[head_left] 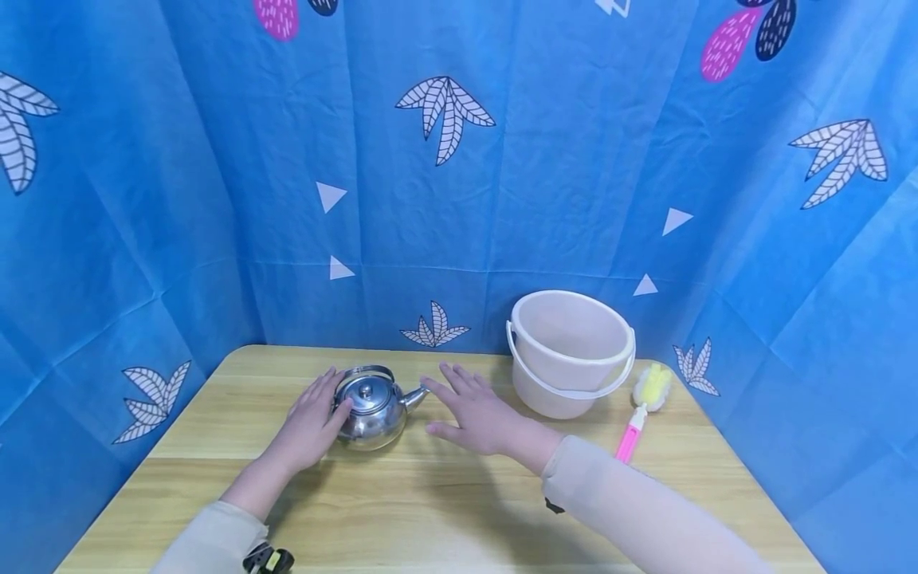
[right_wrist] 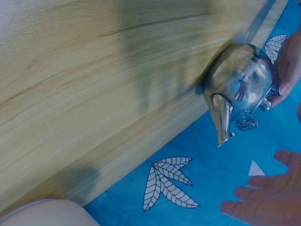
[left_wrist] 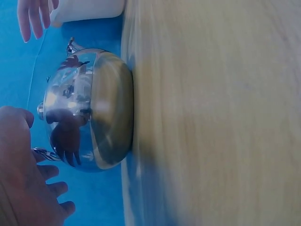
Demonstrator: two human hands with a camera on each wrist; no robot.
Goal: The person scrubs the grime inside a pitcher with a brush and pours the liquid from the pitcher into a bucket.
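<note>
A kettle [head_left: 370, 424] is set near the far edge of the surface [head_left: 402, 518], flanked by left grip [head_left: 308, 426] and right grip [head_left: 475, 412], both spread, seemingly for two-sided access; bucket [head_left: 548, 375] and brush [head_left: 639, 415] are placed toward the far right corner, apparently leaving room.

On cam I've got a curtained-off spot: blue leaf-print curtains [head_left: 545, 199] on 3 sides of a wood-grain worktop [head_left: 373, 510]. Home, lab or studio bldg., can't tell from here.
</note>
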